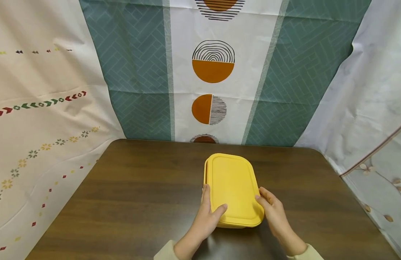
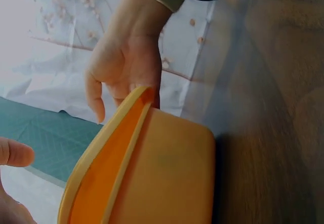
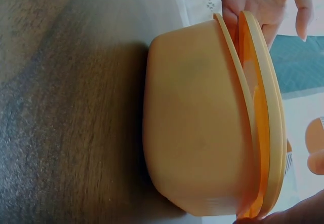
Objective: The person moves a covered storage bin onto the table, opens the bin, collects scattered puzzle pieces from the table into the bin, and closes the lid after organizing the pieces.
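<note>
A yellow rectangular lidded box stands on the table in front of me. Its yellow lid sits loosely on top, and the wrist views show a gap between lid and rim. My left hand lies along the box's left side with fingers extended at the lid's edge and the thumb out over the lid. At the right side, my right hand touches the lid's edge with its fingers. Its thumb stands apart from the lid in the right wrist view. The box's inside is hidden.
The dark wooden table extends around the box. Behind it hangs a green and white patterned cloth. Pale cloths border the left and right sides.
</note>
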{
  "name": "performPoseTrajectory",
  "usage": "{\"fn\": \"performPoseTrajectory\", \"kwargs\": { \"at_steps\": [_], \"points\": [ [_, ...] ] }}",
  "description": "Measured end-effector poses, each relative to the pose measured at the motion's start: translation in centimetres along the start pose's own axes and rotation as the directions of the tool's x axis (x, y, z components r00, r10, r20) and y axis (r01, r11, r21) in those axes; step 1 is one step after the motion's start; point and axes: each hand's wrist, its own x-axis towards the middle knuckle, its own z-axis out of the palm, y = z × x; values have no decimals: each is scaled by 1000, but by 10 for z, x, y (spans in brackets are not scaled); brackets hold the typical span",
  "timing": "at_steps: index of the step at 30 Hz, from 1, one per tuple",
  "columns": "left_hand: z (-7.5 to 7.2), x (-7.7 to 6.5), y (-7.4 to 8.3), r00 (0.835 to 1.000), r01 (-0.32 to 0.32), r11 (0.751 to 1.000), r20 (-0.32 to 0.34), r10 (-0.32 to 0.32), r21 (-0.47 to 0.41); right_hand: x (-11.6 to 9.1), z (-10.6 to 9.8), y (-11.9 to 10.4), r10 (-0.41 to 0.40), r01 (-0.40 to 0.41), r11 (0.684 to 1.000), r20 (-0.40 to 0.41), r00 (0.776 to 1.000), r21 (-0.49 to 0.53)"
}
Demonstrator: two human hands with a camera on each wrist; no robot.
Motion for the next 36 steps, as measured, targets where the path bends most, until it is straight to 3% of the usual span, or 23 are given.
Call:
{"fn": "performPoseTrajectory", "kwargs": {
  "at_steps": [6, 19, 23, 29, 36],
  "points": [
    [-4, 3, -6, 998, -3, 1000, -61, 4, 25, 0, 3, 2, -28, 31, 998, 36, 999, -61],
    [-10, 5, -20, 999, 15, 999, -46, -13, 46, -1, 3, 4, -83, 105, 964, 102, 991, -246],
    [-11, 6, -25, 999, -6, 999, -35, 8, 48, 0, -1, 8, -107, 155, 917, 148, 983, -368],
    [-18, 7, -33, 998, -60, 991, 14, 59, 119, -3, -5, 19, -199, 293, 782, 226, 954, -550],
    [-32, 9, -40, 981, -122, 974, 170, 90, 193, -3, -8, 22, -245, 364, 771, 285, 927, -523]
  ]
}}
